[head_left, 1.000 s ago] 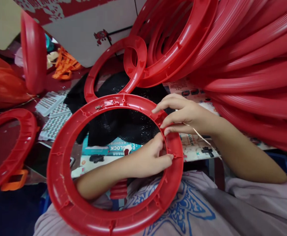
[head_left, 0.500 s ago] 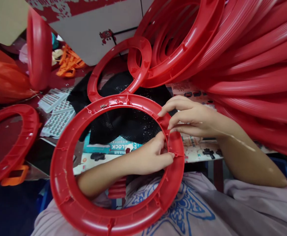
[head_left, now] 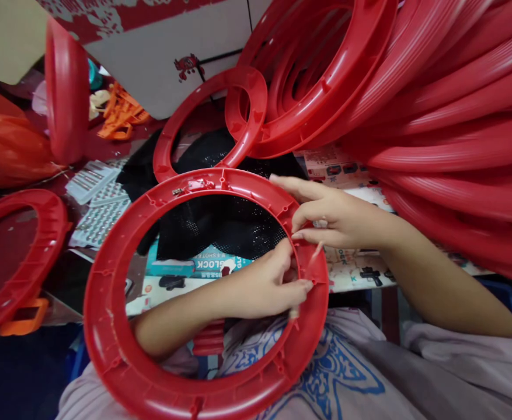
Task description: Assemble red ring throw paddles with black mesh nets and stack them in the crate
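Observation:
A large red plastic ring (head_left: pixel 107 326), its ribbed inner side up, lies tilted over my lap and the table edge. My left hand (head_left: pixel 273 283) reaches through its opening and grips its right side. Just above, my right hand (head_left: pixel 334 216) has fingertips pinched at the inner rim; what they hold, if anything, I cannot make out. A thin, pale, blurred strip (head_left: pixel 317 254) shows beneath those fingers. A small metal piece (head_left: pixel 177 191) and a shiny pink piece (head_left: pixel 199 185) sit in the ring's far channel.
Another red ring (head_left: pixel 168 140) leans on black mesh cloth (head_left: pixel 194 230). Stacked red hoops (head_left: pixel 448 122) fill the right. Trays of small metal parts (head_left: pixel 102 216), orange plastic pieces (head_left: pixel 122 114) and a red ring (head_left: pixel 49 233) are at left. Behind stands a white-and-red box (head_left: pixel 146 58).
My right hand has shifted slightly left and its fingers have drawn in at the rim. The thin strip beneath now slants and blurs. My left hand keeps its grip on the ring.

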`<action>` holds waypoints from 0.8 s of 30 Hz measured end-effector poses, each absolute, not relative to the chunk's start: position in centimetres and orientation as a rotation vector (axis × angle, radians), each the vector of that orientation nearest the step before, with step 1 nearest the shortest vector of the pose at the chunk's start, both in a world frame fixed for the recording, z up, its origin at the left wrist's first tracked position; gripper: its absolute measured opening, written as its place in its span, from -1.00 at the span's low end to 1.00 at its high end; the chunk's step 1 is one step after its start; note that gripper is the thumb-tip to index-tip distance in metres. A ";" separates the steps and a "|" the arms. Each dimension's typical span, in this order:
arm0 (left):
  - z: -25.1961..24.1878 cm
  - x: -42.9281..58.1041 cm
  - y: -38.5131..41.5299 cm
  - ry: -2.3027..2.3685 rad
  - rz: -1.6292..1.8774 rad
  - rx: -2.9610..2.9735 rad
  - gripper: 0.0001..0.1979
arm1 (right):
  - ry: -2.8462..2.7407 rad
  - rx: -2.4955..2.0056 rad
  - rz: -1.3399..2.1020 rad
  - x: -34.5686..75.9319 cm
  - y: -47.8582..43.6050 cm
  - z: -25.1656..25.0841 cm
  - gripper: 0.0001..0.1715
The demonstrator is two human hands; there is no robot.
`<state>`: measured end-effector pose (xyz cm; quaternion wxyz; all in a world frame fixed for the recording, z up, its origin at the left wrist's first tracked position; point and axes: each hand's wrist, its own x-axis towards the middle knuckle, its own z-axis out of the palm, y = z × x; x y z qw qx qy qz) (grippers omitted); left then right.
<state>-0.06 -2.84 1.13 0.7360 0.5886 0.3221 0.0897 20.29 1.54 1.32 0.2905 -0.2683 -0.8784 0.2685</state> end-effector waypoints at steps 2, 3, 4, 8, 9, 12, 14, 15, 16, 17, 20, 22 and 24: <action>1.2 0.2 -2.7 0.710 0.277 1.187 -0.57 | -2.314 -0.684 0.774 20.1 1.5 1.2 -0.86; 1.2 0.3 -2.7 0.731 0.341 1.136 -0.59 | -2.296 -0.672 0.772 20.1 1.5 1.1 -0.86; 1.1 0.5 -2.6 0.762 0.416 1.090 -0.61 | -2.277 -0.663 0.764 20.0 1.5 1.0 -0.86; 0.6 1.1 -2.4 0.862 0.651 1.010 -0.54 | -2.188 -0.654 0.778 19.7 1.6 0.6 -0.89; 0.4 1.1 -2.4 0.856 0.661 1.013 -0.51 | -2.168 -0.655 0.783 19.6 1.6 0.6 -0.91; 0.2 1.0 -2.3 0.850 0.633 1.085 -0.46 | -2.121 -0.634 0.787 19.6 1.7 0.6 -0.97; 0.1 0.8 -2.3 0.889 0.609 1.165 -0.45 | -2.114 -0.606 0.754 19.6 1.7 0.8 -0.98; 0.1 0.6 -2.4 0.907 0.578 1.191 -0.45 | -2.114 -0.590 0.731 19.6 1.6 0.9 -0.99; 0.2 0.5 -2.4 0.916 0.534 1.202 -0.45 | -2.117 -0.576 0.714 19.6 1.6 1.0 -0.99; 0.3 0.4 -2.4 0.910 0.484 1.202 -0.44 | -2.118 -0.566 0.704 19.6 1.6 1.1 -0.99; 0.8 0.3 -2.5 0.859 0.369 1.205 -0.44 | -2.111 -0.546 0.740 19.6 1.5 1.2 -0.97; 1.1 0.3 -2.6 0.854 0.312 1.264 -0.45 | -2.125 -0.548 0.790 19.6 1.4 1.3 -0.95; 1.2 0.2 -2.6 0.854 0.258 1.320 -0.46 | -2.143 -0.561 0.841 19.7 1.3 1.5 -0.95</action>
